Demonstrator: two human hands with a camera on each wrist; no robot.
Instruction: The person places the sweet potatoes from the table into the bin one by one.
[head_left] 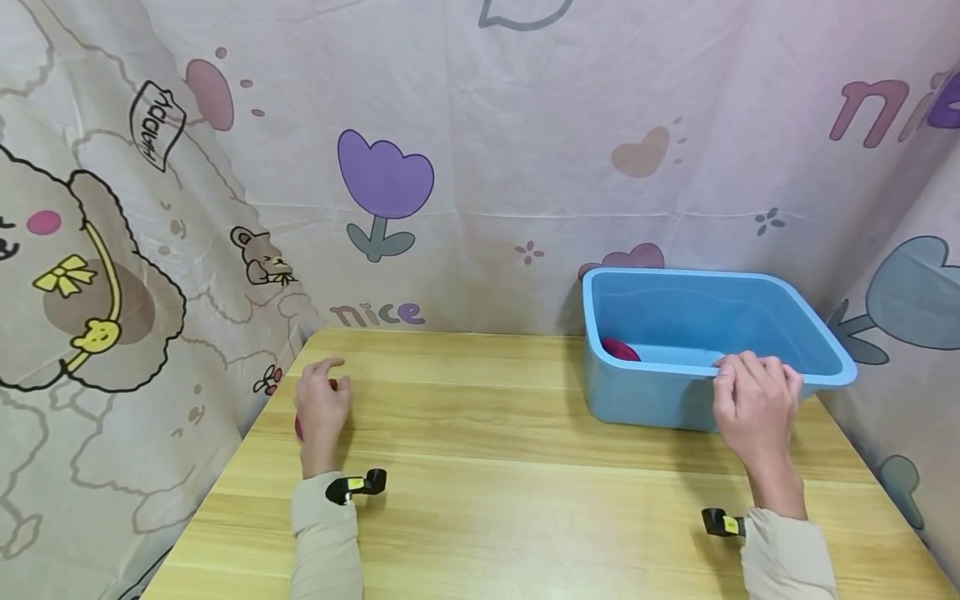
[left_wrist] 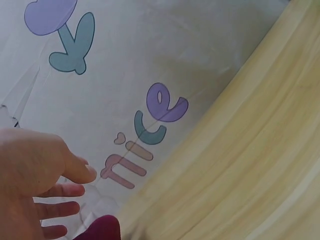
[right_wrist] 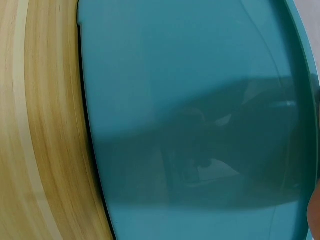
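Observation:
At the table's left side, my left hand (head_left: 322, 408) is over a dark magenta object (head_left: 299, 427), which it mostly hides. The left wrist view shows the fingers apart and loosely bent, with the rounded end of the magenta object (left_wrist: 102, 230) below them; its kind cannot be made out. On the right, my right hand (head_left: 759, 408) grips the near rim of a light blue plastic tub (head_left: 652, 400), fingers curled over the edge. The right wrist view is filled by the tub's outer wall (right_wrist: 165, 65), with a bit of finger at the right edge. Another magenta object (head_left: 621, 349) lies inside the tub, partly hidden.
The wooden table (head_left: 480, 483) runs between the two hands. A printed cloth (head_left: 510, 167) hangs behind the table and along both sides. The tub stands at the back right, close to the cloth. Small black cameras sit on both wrists.

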